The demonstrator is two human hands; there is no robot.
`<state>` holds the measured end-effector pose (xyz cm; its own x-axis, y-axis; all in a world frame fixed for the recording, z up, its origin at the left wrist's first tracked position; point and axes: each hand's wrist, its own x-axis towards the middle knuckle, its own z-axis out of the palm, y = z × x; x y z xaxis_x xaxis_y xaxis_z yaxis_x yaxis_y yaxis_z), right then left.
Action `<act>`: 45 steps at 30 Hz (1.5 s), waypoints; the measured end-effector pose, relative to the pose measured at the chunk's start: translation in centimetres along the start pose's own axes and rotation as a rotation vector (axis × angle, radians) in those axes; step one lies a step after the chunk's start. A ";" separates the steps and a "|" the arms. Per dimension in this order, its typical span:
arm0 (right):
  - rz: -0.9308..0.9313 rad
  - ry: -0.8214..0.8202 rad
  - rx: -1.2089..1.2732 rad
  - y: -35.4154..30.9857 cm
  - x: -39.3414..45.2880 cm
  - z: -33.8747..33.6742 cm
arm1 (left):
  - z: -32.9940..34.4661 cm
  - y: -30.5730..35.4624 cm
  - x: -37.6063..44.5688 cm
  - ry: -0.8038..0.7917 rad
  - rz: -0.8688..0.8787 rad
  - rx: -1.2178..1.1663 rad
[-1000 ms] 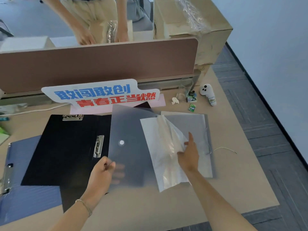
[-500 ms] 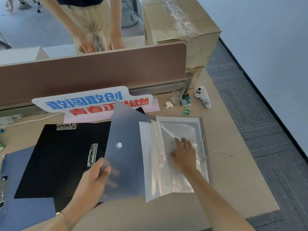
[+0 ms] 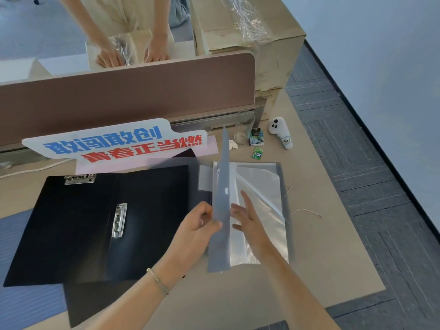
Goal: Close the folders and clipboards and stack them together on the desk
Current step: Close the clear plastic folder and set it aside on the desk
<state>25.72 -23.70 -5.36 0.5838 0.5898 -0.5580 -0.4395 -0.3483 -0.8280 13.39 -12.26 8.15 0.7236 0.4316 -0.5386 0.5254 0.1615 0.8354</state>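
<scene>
A grey translucent folder lies open on the desk (image 3: 333,234). Its front cover (image 3: 221,234) stands nearly upright, pinched in my left hand (image 3: 197,229). My right hand (image 3: 250,220) hovers just right of the cover, fingers spread, above the clear plastic sleeves (image 3: 262,196) inside. To the left lies an open black folder (image 3: 71,225) with two metal clips (image 3: 119,220). A blue folder (image 3: 21,301) lies under it at the far left.
A printed sign (image 3: 114,144) leans against the brown desk divider (image 3: 123,98). A white plush toy (image 3: 281,134), a small box (image 3: 256,138) and a green packet (image 3: 257,153) sit at the back right. Cardboard boxes (image 3: 250,27) stand behind. Another person's hands (image 3: 133,53) work beyond the divider.
My left hand has swung the grey cover up from lying flat on the left to nearly upright. My right hand has lifted off the plastic sleeves.
</scene>
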 end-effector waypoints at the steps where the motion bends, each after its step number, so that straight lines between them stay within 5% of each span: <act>1: 0.013 0.012 0.024 0.1 0.0 0.2 | -0.3 -0.3 -0.1 0.010 -0.011 -0.009; 8: 0.157 0.202 0.213 -0.3 1.9 2.0 | -2.5 -2.1 -0.4 0.040 -0.080 -0.147; 15: -0.035 0.528 -0.063 -1.2 3.4 -4.4 | -5.3 -3.0 -1.0 0.270 -0.035 -0.048; 22: -0.068 0.638 -0.484 -0.6 2.9 -10.6 | -6.1 -3.3 -1.1 0.380 -0.021 -0.021; 25: -0.061 0.611 -0.545 0.5 2.1 -10.4 | -4.2 -2.0 -1.8 0.362 0.047 0.061; 30: -0.022 0.602 -0.288 1.4 1.3 -10.9 | 3.1 -1.9 -0.6 -0.011 0.067 0.243; 35: 0.129 0.516 0.165 1.5 1.3 -13.7 | 7.3 -5.6 5.4 0.214 -0.135 0.301; 45: 0.125 0.431 0.094 2.2 0.9 -14.1 | 7.3 -8.6 11.8 0.307 -0.322 0.294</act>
<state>34.95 -34.22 -8.48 0.7444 0.1840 -0.6419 -0.5729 -0.3178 -0.7555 20.67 -15.06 -6.15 0.3638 0.6479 -0.6692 0.8347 0.0920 0.5429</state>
